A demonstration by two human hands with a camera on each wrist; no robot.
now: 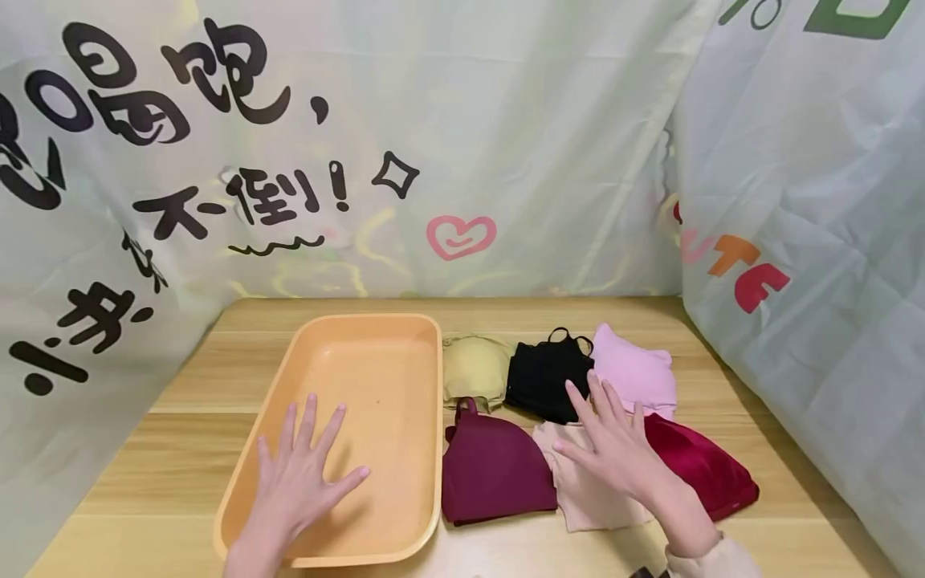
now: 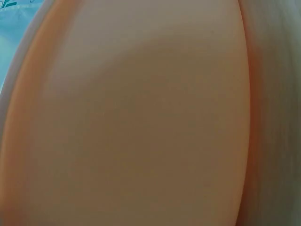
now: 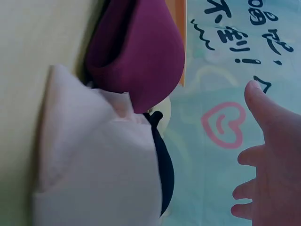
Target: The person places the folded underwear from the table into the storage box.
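My left hand (image 1: 292, 490) hovers over an orange plastic tub (image 1: 383, 377), fingers spread and holding nothing. The left wrist view shows only the tub's bare inside (image 2: 141, 117) and its edges. With fingers apart, my right hand (image 1: 617, 453) is held above a folded pale pink garment (image 1: 588, 502), overlapping it in the head view; in the right wrist view the thumb and fingertips hold nothing. Left of that garment lies a folded plum bra (image 1: 499, 474). On its right is a dark red velvety garment (image 1: 704, 470), partly behind the hand.
Behind these sit a yellow folded bra (image 1: 475, 368), a black garment with thin straps (image 1: 545, 377) and a lilac folded garment (image 1: 636, 369). The wooden table (image 1: 181, 449) meets printed cloth curtains (image 1: 520, 160) at the back and on both sides.
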